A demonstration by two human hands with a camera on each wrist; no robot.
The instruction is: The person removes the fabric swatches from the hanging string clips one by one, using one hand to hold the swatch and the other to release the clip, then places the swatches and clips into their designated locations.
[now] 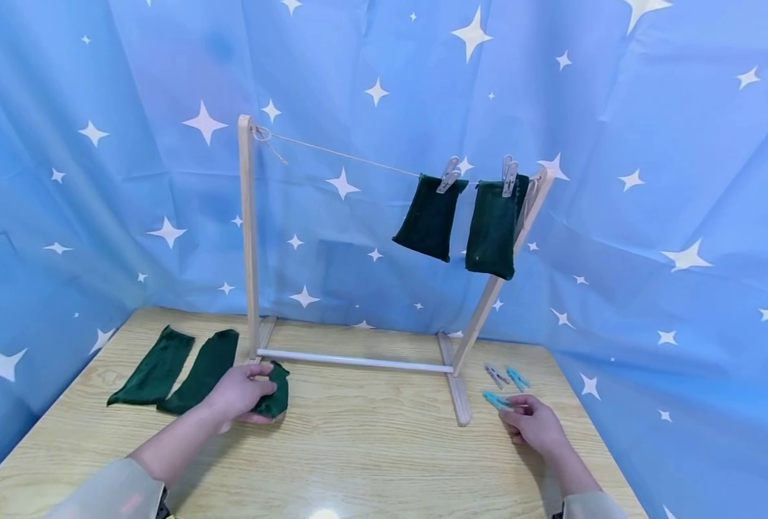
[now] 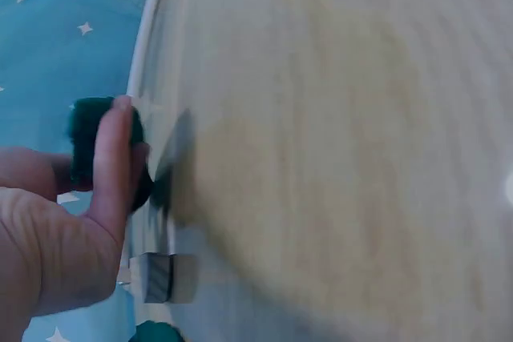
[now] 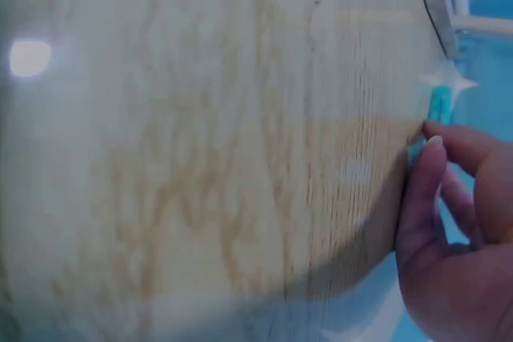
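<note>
Both hands work low on the tabletop [image 1: 371,447]: left hand [image 1: 237,393] grips a sock [image 1: 278,393] left of the rack [image 1: 249,238], right hand [image 1: 534,424] pinches a peg [image 1: 495,400] at its right foot.

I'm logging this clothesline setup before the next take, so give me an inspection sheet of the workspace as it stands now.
Surface: wooden table, light grain, a lamp glare near the front edge.
Job's things: wooden drying rack with a string line; two dark green socks pegged on it; two flat socks at the left; a bunched sock; blue clothespin.
Clutter: two spare clothespins by the rack's right foot.
Grippers: left hand grips the bunched sock; right hand pinches the blue clothespin.
Cables: nothing seen.
Surroundings: blue star-print backdrop on all sides.
</note>
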